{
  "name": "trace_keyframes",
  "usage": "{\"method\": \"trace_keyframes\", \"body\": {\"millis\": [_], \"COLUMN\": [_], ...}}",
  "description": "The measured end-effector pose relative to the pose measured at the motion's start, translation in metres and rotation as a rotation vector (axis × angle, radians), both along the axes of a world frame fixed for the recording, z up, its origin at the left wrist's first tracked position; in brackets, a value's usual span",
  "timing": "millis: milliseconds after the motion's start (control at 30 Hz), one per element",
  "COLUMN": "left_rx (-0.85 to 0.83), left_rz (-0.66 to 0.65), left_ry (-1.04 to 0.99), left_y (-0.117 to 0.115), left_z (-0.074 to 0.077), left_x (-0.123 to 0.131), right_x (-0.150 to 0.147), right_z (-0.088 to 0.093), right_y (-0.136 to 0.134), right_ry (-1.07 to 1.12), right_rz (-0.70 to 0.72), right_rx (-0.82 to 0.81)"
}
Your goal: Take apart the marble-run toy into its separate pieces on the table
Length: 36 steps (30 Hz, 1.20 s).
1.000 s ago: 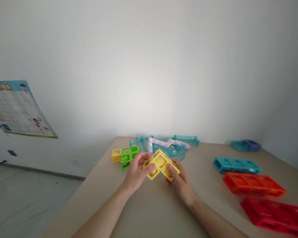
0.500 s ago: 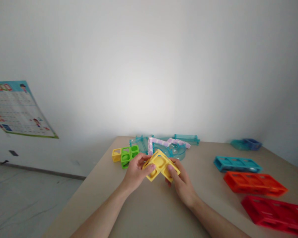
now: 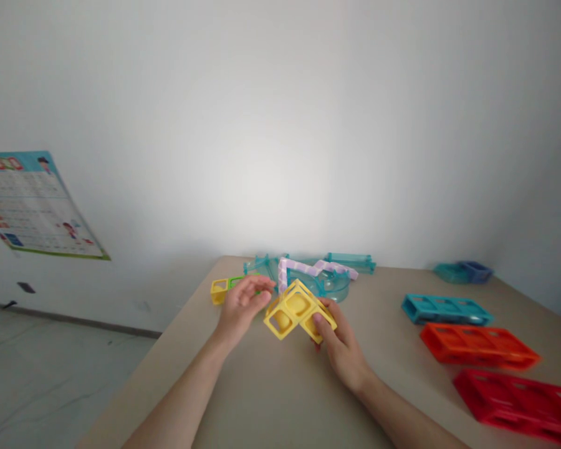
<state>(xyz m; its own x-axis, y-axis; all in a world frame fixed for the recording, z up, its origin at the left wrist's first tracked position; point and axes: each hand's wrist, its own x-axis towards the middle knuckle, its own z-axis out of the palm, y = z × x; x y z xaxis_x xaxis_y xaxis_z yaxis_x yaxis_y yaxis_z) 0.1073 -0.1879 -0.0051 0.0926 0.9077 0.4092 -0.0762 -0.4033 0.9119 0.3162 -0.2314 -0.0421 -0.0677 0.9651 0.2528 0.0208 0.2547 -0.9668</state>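
A yellow L-shaped block [image 3: 298, 304] with square, hollowed cells is held above the table, its corner pointing away from me. My right hand [image 3: 340, 349] grips its right arm, with the thumb on the near face. To the left of the block, my left hand [image 3: 238, 312] is apart from it, holding nothing, thumb and fingers spaced. Behind that hand a green block [image 3: 235, 282] is mostly hidden, and a small yellow block [image 3: 219, 290] sits beside it on the table.
Clear teal track pieces [image 3: 336, 285] and a lilac patterned zigzag piece [image 3: 283, 272] lie at the back. On the right are a teal block [image 3: 446, 308], an orange block [image 3: 479, 345] and a red block [image 3: 523, 402]. A blue container [image 3: 475, 272] stands near the wall.
My left hand has let go of the yellow L-shaped block and moved left, now covering most of the green block. The right hand still holds the yellow one, nearly in place.
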Motion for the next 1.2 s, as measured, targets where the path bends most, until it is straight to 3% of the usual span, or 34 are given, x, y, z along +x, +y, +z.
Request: {"method": "trace_keyframes", "body": {"millis": [67,133,167,200,267,367,700,1000,1200], "left_rx": [0.053,-0.007,-0.080,-0.125,-0.201,-0.250,-0.106,-0.064,-0.117], "left_rz": [0.295,0.641,0.765,0.803,0.816,0.732,0.579,0.640,0.719], "left_ry": [0.037,0.167,0.237,0.249,0.246,0.255,0.464,0.601,0.568], "left_y": [0.014,0.031,0.039,0.047,0.060,0.070,0.067,0.067,0.063], "left_z": [-0.002,-0.010,-0.015,-0.021,-0.032,-0.042,-0.040,-0.045,-0.041], "left_x": [-0.024,-0.051,-0.062,-0.072,-0.083,-0.085,-0.086,-0.087,-0.086], "right_x": [0.001,0.002,0.002,0.002,0.002,0.002,0.006,0.005,0.006], "right_z": [-0.001,-0.001,0.000,0.001,0.002,0.004,0.003,0.003,0.005], "right_y": [0.001,0.002,0.002,0.002,0.001,0.000,0.001,0.001,0.000], "right_ry": [0.004,0.007,0.011,0.014,0.009,-0.001,-0.010,-0.049,-0.052], "right_rz": [-0.017,-0.031,-0.039,-0.044,-0.045,-0.043,-0.042,-0.055,-0.070], "right_rx": [-0.008,-0.014,-0.015,-0.018,-0.024,-0.023,-0.027,0.003,0.002]}}
